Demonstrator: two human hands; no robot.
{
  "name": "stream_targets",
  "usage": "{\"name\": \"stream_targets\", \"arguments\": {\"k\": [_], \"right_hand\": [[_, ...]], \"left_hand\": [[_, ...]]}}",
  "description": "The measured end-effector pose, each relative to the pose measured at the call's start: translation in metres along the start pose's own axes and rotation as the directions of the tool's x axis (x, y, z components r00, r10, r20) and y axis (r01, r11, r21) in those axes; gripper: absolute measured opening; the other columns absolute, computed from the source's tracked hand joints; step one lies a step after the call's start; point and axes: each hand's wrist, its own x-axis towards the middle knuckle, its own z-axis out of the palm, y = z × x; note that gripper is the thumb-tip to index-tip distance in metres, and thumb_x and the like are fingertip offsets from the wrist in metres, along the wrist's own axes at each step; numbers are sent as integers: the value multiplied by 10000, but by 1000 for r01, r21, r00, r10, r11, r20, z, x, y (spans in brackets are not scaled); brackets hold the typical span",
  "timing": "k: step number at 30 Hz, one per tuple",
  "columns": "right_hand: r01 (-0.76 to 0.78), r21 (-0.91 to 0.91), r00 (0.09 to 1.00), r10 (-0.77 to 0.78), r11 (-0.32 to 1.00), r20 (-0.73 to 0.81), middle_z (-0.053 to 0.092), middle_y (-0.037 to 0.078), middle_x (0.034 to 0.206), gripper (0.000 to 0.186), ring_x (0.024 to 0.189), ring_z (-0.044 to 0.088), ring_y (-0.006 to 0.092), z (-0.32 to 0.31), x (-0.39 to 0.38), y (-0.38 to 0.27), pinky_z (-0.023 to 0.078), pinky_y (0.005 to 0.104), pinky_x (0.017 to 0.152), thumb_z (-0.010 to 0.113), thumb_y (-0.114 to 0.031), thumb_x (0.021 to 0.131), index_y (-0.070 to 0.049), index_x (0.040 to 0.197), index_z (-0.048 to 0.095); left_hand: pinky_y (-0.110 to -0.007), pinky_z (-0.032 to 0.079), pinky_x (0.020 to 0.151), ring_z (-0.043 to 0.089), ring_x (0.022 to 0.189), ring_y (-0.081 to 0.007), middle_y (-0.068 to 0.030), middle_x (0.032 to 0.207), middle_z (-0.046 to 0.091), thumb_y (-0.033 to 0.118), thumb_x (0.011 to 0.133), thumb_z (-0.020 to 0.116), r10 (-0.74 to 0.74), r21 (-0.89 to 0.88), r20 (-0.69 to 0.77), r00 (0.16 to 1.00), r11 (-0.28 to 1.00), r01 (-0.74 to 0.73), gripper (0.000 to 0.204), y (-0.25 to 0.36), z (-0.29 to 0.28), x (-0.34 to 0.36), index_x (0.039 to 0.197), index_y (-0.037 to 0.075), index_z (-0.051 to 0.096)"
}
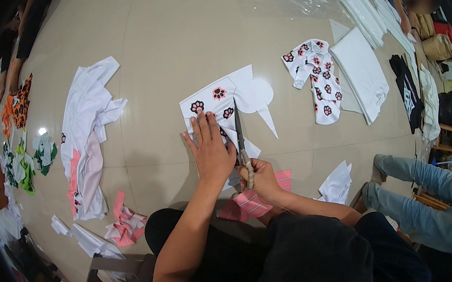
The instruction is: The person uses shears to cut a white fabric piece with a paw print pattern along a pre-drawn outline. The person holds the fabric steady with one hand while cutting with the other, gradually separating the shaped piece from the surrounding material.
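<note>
Clamped around the handle end of the scissors (pixel 240 134), the right hand (pixel 264 181) holds them at the right edge of the paw-print cloth (pixel 209 95), which lies on the floor (pixel 164 33); the left hand (pixel 211 152) lies spread flat on that cloth.

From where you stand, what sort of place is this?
Probably a garment-cutting or sewing workroom: the right hand holds large scissors at paw-print fabric, folded white cloth lies on the tiled floor, and pink scraps lie at left.
</note>
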Motion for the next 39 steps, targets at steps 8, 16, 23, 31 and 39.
{"name": "stream_targets", "arguments": {"k": [8,16,23,31,39], "right_hand": [[-2,-12,1000,1,1000,-25,635,25,695,169,559,602,101,3,1,-1,477,256,530,750,-150,929,-28,877,646],[8,-34,1000,-8,999,-12,634,17,698,165,567,608,94,5,1,-5,470,247,524,744,-146,926,-37,863,637],[24,-35,1000,-25,999,-14,642,13,706,167,572,602,83,5,2,-3,463,243,522,752,-152,927,-35,874,644],[10,-55,999,-13,998,-53,628,14,687,147,557,595,93,11,-1,-10,472,250,520,744,-118,886,-17,850,644],[23,-29,998,-25,999,-49,631,18,697,148,567,599,94,10,2,-2,484,248,529,743,-118,887,-11,858,645]], "left_hand": [[-769,177,1169,244,1550,-464,-227,1692,241,150,849,618,-7,91,18,1000,996,5,812,4,-3,-3,1590,-23,336],[-778,229,1135,388,1417,-406,-207,1600,367,186,857,648,13,101,-25,1000,995,-10,742,6,-12,-5,1539,-11,433],[-756,216,1160,378,1427,-415,-222,1580,385,195,873,664,27,75,-31,999,997,-25,724,6,-13,-5,1530,-12,444],[-724,213,1189,268,1532,-474,-255,1629,336,215,905,652,53,-54,-85,995,997,-58,707,-5,-3,-3,1537,-10,429],[-779,209,1149,319,1499,-442,-197,1627,355,262,929,658,-18,98,-10,1000,995,19,689,3,-10,-5,1543,44,435]]}}
